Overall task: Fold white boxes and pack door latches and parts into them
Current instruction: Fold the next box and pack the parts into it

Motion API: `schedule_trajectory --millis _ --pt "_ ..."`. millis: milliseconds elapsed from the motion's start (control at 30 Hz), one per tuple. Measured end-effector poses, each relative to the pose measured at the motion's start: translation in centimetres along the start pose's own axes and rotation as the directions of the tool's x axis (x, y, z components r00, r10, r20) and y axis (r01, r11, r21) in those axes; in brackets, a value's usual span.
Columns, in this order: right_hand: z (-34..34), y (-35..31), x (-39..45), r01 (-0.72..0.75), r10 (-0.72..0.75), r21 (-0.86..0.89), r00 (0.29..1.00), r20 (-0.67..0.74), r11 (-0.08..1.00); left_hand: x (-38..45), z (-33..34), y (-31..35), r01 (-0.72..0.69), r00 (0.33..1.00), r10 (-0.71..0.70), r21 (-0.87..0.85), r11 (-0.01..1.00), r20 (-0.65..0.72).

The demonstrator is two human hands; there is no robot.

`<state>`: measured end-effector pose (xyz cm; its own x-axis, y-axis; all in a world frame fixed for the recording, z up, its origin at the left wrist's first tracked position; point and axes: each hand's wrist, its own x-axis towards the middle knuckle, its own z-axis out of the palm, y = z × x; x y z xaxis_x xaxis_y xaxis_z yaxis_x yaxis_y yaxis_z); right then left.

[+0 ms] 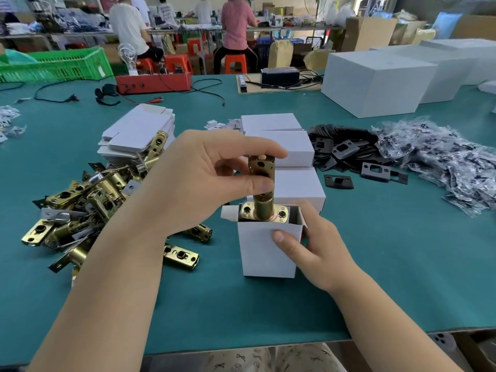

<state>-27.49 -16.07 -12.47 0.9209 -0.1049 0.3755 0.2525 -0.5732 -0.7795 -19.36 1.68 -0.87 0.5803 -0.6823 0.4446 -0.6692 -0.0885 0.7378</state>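
Left hand (212,181) pinches a brass door latch (261,189) upright, its faceplate at the mouth of the open white box (264,251), which the right hand (311,242) grips on the green table (375,251).

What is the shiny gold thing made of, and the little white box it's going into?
The latch in the left hand looks like metal with a brass-coloured plating: it glints and has punched holes. The white box, steadied by the right hand, looks like thin matte cardboard, with folded flaps and creased edges.
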Motion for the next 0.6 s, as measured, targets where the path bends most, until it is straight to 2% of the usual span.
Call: schedule_trajectory --millis 100,200,300,367,500,600 --pt "0.1 0.1 0.0 -0.013 0.013 0.002 1.000 0.021 1.000 -0.6 -0.2 0.6 -0.022 0.997 0.019 0.044 0.999 0.072" --pt "0.1 0.2 0.0 0.010 -0.010 0.024 1.000 0.020 1.000 -1.3 0.2 0.8 -0.049 0.992 0.029 0.161 0.986 0.123" --pt "0.1 0.3 0.0 -0.008 0.006 0.060 1.000 0.026 0.998 -1.3 0.8 -0.2 0.061 0.995 -0.080 0.274 0.960 0.058" --pt "0.0 0.4 0.0 -0.016 0.014 0.073 1.000 0.025 0.997 -1.3 1.0 -0.8 0.128 0.984 -0.161 0.329 0.936 0.077" --pt "0.1 0.5 -0.1 -0.024 0.022 0.088 1.000 0.021 0.996 -0.8 0.8 -0.8 0.110 0.962 -0.198 0.399 0.910 0.186" --pt "0.1 0.6 -0.1 -0.036 0.033 0.110 0.999 0.029 0.993 1.3 0.2 -1.7 0.189 0.959 -0.259 0.423 0.886 0.114"
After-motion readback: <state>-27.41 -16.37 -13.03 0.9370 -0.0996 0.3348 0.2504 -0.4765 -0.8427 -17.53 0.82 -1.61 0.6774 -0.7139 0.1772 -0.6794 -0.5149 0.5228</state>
